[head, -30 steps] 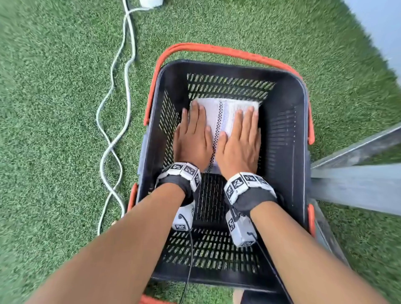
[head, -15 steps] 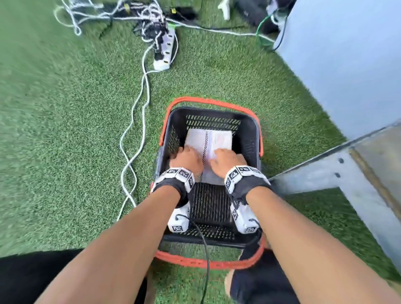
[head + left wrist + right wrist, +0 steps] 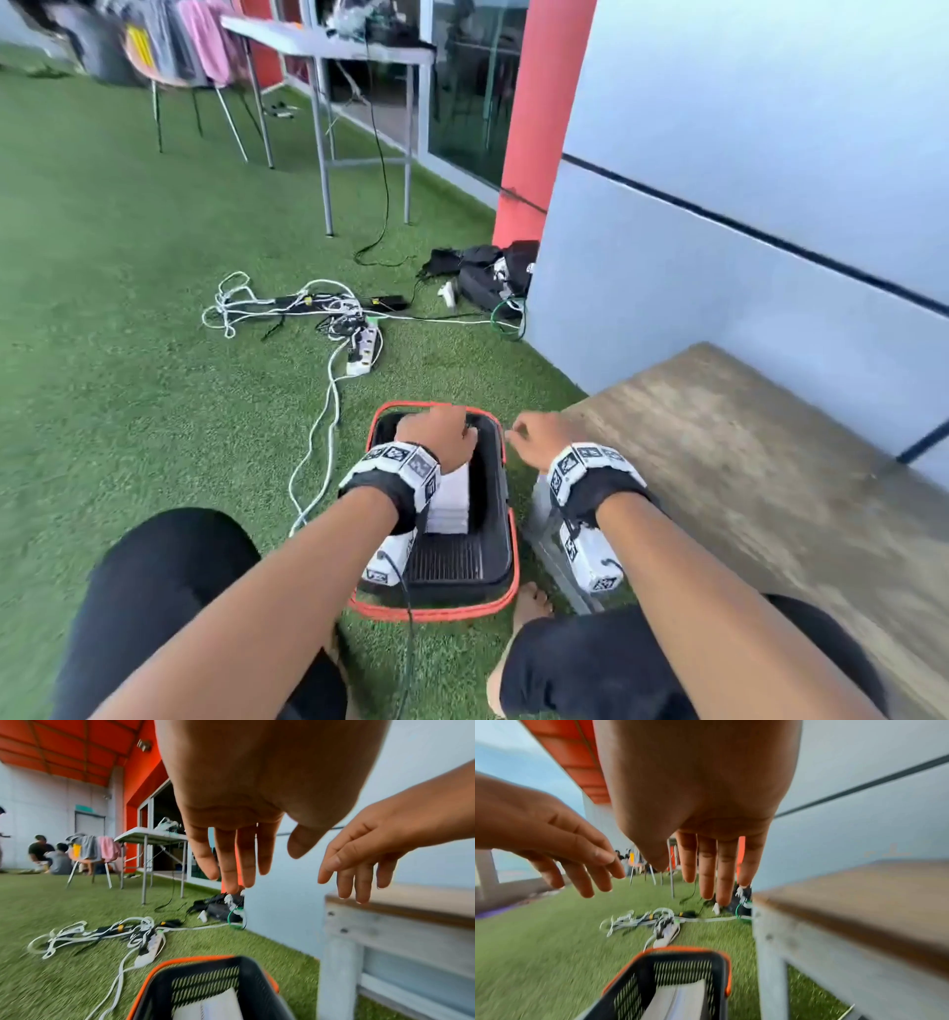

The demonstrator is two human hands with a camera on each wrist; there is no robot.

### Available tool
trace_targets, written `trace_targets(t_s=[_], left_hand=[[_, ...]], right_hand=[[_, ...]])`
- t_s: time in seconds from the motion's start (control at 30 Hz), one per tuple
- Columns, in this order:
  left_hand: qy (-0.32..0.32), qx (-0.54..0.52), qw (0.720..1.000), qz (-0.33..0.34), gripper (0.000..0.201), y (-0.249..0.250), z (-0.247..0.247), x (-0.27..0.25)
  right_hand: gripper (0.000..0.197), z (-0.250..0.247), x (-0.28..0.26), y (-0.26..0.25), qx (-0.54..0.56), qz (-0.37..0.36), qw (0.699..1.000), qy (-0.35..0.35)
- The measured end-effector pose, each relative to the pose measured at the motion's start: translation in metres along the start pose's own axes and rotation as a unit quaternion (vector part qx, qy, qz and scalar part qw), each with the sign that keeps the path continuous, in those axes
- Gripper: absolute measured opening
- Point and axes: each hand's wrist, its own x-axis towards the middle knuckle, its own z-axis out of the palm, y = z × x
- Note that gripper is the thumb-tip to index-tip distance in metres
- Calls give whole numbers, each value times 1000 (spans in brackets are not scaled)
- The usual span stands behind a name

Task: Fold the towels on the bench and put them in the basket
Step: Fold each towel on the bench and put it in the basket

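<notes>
A black basket [image 3: 490, 570] with an orange rim stands on the green turf at the bench's left end. Folded white towels [image 3: 452, 501] lie stacked inside it, also seen low in the left wrist view as the towels [image 3: 213, 1006]. My left hand [image 3: 436, 431] hovers above the basket, empty, its fingers [image 3: 231, 862] straight and hanging down. My right hand [image 3: 539, 437] is raised beside the basket's right rim near the bench end, also empty, its fingers [image 3: 721, 870] straight. The wooden bench [image 3: 760, 462] top shows no towels.
A tangle of white cables and a power strip [image 3: 362, 349] lies on the turf beyond the basket. A black bag [image 3: 488, 272] sits by the grey wall [image 3: 744, 180]. A folding table [image 3: 328, 46] and chair stand further off. My knees [image 3: 169, 580] flank the basket.
Both hands have lifted off the folded towels and out of the basket. The right hand has moved right toward the bench. My head has risen, so the view now takes in the room.
</notes>
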Motion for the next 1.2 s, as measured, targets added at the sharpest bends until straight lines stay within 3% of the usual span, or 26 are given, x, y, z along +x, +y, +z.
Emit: trace_targets(t_s=[0.2,0.5,0.8,0.9,1.0,1.1,1.2], left_hand=[[31,-9,996,85,41,74,-55,-44],[44,19,958,284,41,218,-61,-67],[-20,-6,885,465,35,364,-15,-108],[-47,1,851,523,35,411,12,-127],[-81,-10,836,542,33,447,37,-141],[-98,-10,821,562,32,480,62,-145],[-105,-18,833,543,34,509,83,-139]], right_hand=[[31,-65,-96,48,37,37,997,53],[26,-97,-232,157,56,228,965,115],[35,-73,-387,240,110,439,879,151],[31,-51,-438,261,119,498,849,130],[31,-28,-475,286,131,541,821,127],[29,-12,-491,314,141,553,812,122],[23,-6,-489,342,136,550,815,124]])
